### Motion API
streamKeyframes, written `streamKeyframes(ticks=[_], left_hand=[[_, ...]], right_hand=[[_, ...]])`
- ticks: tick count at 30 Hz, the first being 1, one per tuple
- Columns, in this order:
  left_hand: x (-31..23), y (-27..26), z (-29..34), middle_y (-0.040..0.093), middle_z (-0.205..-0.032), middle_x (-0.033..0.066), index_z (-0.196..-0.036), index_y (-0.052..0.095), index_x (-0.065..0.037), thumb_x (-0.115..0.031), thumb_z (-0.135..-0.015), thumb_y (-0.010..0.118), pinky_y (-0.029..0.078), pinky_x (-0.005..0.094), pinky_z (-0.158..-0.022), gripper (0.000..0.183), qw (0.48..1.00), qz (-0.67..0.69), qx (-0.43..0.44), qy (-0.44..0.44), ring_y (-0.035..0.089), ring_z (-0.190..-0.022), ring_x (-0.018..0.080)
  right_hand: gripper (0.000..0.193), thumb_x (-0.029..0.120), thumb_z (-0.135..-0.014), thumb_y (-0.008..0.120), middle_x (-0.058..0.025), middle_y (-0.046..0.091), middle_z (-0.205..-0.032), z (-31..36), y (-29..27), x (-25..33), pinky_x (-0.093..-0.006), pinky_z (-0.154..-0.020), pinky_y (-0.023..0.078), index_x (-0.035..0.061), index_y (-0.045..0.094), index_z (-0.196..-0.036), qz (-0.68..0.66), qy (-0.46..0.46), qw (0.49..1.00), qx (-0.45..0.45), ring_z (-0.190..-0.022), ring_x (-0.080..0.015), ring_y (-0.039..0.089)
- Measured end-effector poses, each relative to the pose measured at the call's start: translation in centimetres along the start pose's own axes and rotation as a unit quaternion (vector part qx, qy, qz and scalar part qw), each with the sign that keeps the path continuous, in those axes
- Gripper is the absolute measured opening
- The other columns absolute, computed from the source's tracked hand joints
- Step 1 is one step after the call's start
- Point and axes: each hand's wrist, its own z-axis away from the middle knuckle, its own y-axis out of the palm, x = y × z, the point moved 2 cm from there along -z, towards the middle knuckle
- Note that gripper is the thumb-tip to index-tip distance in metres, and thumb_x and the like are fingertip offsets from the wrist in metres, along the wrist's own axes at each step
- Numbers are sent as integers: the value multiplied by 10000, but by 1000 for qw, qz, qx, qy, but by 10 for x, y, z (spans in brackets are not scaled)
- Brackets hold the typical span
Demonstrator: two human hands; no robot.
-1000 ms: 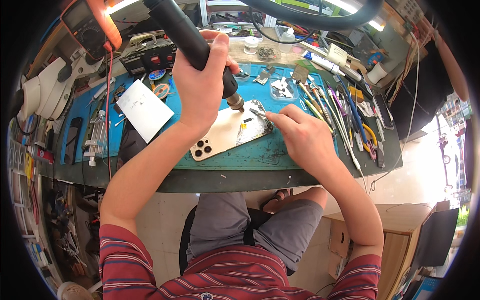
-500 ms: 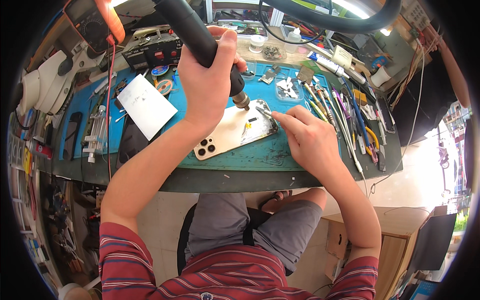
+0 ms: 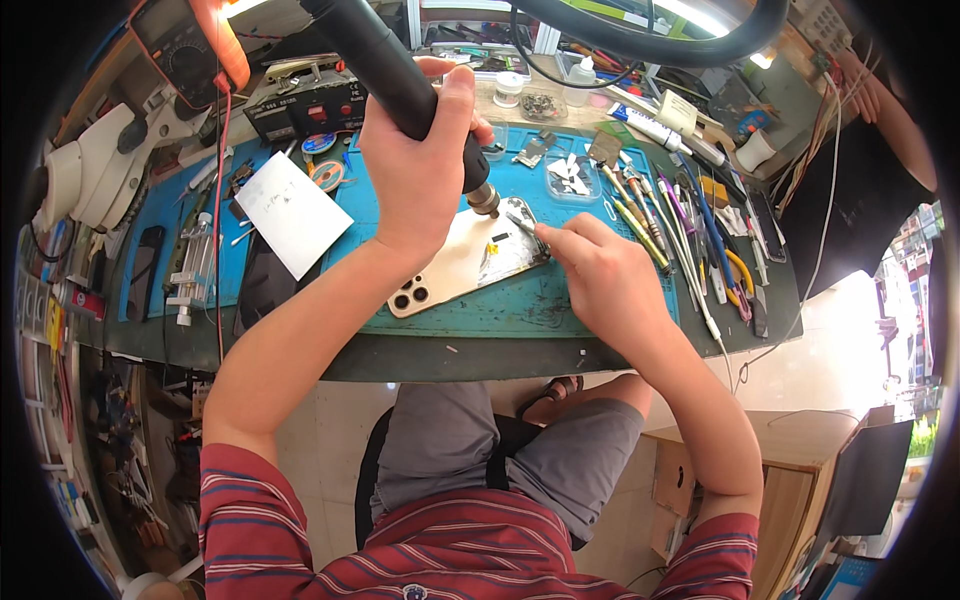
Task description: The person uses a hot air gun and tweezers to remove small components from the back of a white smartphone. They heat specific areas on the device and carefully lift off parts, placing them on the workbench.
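Note:
My left hand is wrapped round the black handle of a hot air gun, its metal nozzle pointing down at a gold phone. The phone lies aslant on the blue work mat, with several camera lenses at its lower left corner. Toward its right end the gold glass gives way to a bare, silvery, damaged-looking area. There my right hand pinches a small flat metal blade, whose tip rests on or just above the phone close to the nozzle. The blade's grip is hidden by my fingers.
A white sheet of paper lies left of the phone. Behind it sits a clear tray of white scraps. Tweezers, pens and pliers crowd the right side. A microscope stands left. Another person's hand shows far right.
The view has shifted slightly. My right hand and the blade have moved a little left over the phone; the hot air gun holds nearly the same place.

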Motion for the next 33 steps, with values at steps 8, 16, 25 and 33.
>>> streamKeyframes(ticks=[8, 16, 25, 33], left_hand=[[0, 0, 1, 566, -694, 33, -1087, 548, -2, -133, -971, 628, 549, 309, -677, 192, 1000, -5, 7, 14, 575, -644, 111], [-1, 1, 1, 568, -697, 19, -1081, 559, -5, -144, -969, 634, 551, 308, -674, 194, 999, -11, 10, 29, 579, -645, 107], [-14, -3, -1, 535, -719, 17, -1082, 547, -14, -157, -972, 643, 541, 305, -664, 204, 1000, -3, -12, 17, 573, -657, 120], [-71, -40, 12, 562, -684, 37, -1097, 532, -2, -172, -970, 644, 500, 311, -632, 240, 999, 33, 5, -14, 577, -618, 137]], right_hand=[[337, -13, -799, 597, -82, 632, -921, -5, -3, -1, -406, -684, 544, 82, 721, -1097, -1, 2, 1000, 15, -769, -304, 670], [349, -26, -798, 585, -93, 638, -919, -6, -3, -3, -404, -696, 549, 76, 712, -1107, 1, -13, 1000, 17, -784, -310, 673], [318, 8, -822, 584, -98, 647, -908, -6, -5, -1, -410, -686, 548, 81, 706, -1107, 1, 3, 1000, 13, -778, -316, 674], [218, 91, -920, 577, -118, 680, -969, -13, -5, -10, -427, -746, 542, 87, 683, -1110, -36, 31, 999, -18, -840, -336, 671]])
